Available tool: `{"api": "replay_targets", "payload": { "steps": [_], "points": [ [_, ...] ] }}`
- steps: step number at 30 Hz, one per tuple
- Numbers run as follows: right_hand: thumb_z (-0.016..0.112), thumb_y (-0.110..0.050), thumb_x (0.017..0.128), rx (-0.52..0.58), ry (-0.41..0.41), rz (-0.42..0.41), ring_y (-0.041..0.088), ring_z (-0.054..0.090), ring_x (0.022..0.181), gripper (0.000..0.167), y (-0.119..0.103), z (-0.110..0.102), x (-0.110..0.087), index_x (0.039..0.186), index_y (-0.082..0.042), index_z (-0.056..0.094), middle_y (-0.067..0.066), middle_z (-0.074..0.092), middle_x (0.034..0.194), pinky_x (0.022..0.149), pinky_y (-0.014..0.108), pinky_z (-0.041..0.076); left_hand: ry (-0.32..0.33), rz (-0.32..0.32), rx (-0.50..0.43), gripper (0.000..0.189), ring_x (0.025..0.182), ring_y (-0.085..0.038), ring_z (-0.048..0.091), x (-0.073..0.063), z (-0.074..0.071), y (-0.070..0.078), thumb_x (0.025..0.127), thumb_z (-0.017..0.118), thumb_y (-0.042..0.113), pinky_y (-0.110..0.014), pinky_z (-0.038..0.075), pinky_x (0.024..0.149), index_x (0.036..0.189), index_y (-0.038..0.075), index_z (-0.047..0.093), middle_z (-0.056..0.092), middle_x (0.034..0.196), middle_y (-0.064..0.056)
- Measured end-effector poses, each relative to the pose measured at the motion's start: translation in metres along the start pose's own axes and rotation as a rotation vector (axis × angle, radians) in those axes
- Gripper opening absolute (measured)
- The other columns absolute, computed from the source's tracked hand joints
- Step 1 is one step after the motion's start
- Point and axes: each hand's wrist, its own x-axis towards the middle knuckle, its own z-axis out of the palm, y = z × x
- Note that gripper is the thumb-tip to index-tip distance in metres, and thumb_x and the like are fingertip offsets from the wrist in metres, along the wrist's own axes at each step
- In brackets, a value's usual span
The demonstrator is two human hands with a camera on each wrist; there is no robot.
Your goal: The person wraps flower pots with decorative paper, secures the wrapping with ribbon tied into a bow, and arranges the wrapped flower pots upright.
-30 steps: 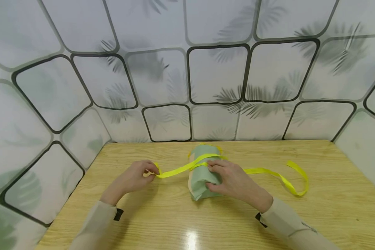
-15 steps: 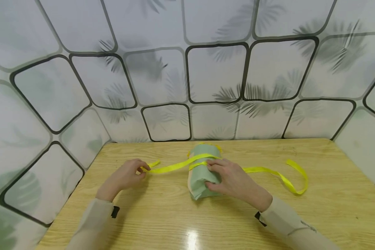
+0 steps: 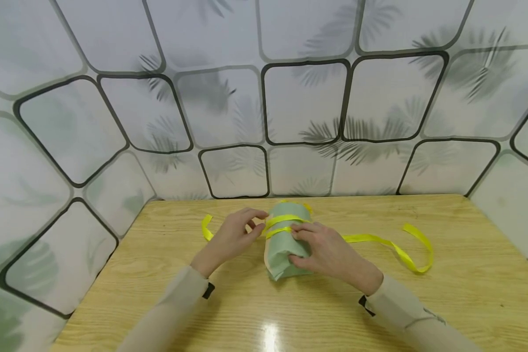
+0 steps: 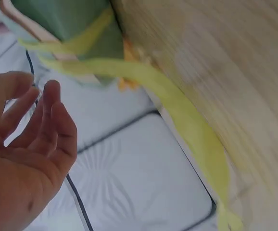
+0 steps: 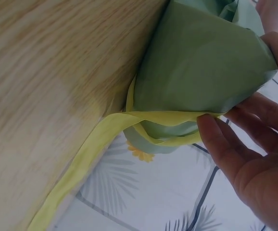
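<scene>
On the wood-grain table [image 3: 246,303], near its far edge, a green-wrapped bundle [image 3: 283,247] was crossed by yellow ribbon [image 3: 286,218]. The bundle was gripped between the right hand's [image 3: 330,252] thumb and fingers, one fingertip laid on the ribbon, presumably so that slack was prevented. Nothing was seen held by the left hand [image 3: 231,239], loosely curved beside the bundle. No brand or writing could be read.

A smooth, fairly matt, paper-like pale green rolled bundle [image 3: 279,250]; around it, a satin-sheened flat yellow ribbon [image 3: 286,218]; beneath it, a glossy, pale wood-grain table [image 3: 246,305].
</scene>
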Motion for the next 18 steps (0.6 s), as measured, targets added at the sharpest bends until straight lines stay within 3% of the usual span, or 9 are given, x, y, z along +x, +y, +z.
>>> {"api": "replay_targets", "payload": {
  "steps": [7, 13, 18],
  "points": [
    [0.092, -0.027, 0.072, -0.016, 0.025, -0.047, 0.028, 0.074, 0.104, 0.044, 0.002, 0.002, 0.001, 0.104, -0.001, 0.078, 0.012, 0.076, 0.114, 0.085, 0.037, 0.062, -0.002, 0.072, 0.017, 0.032, 0.08, -0.014, 0.068, 0.022, 0.02, 0.013, 0.1, 0.066, 0.01, -0.02, 0.055, 0.067, 0.132, 0.008, 0.066, 0.072, 0.109, -0.006],
    [0.091, -0.03, 0.074, -0.03, 0.019, -0.044, 0.025, 0.074, 0.101, 0.045, 0.002, 0.002, 0.0, 0.105, -0.002, 0.078, 0.011, 0.076, 0.112, 0.083, 0.034, 0.062, -0.013, 0.134, 0.07, 0.023, 0.079, -0.012, 0.059, 0.018, 0.018, 0.017, 0.101, 0.061, 0.005, -0.019, 0.051, 0.069, 0.12, 0.01, 0.073, 0.065, 0.1, -0.005],
    [0.09, -0.028, 0.076, -0.004, 0.007, -0.031, 0.023, 0.073, 0.098, 0.045, 0.002, 0.001, 0.0, 0.109, -0.001, 0.077, 0.011, 0.075, 0.112, 0.08, 0.032, 0.062, 0.017, 0.123, 0.087, 0.018, 0.079, -0.011, 0.055, 0.01, 0.013, 0.019, 0.101, 0.06, 0.006, -0.021, 0.049, 0.07, 0.108, 0.01, 0.076, 0.06, 0.096, -0.002]
  ]
}}
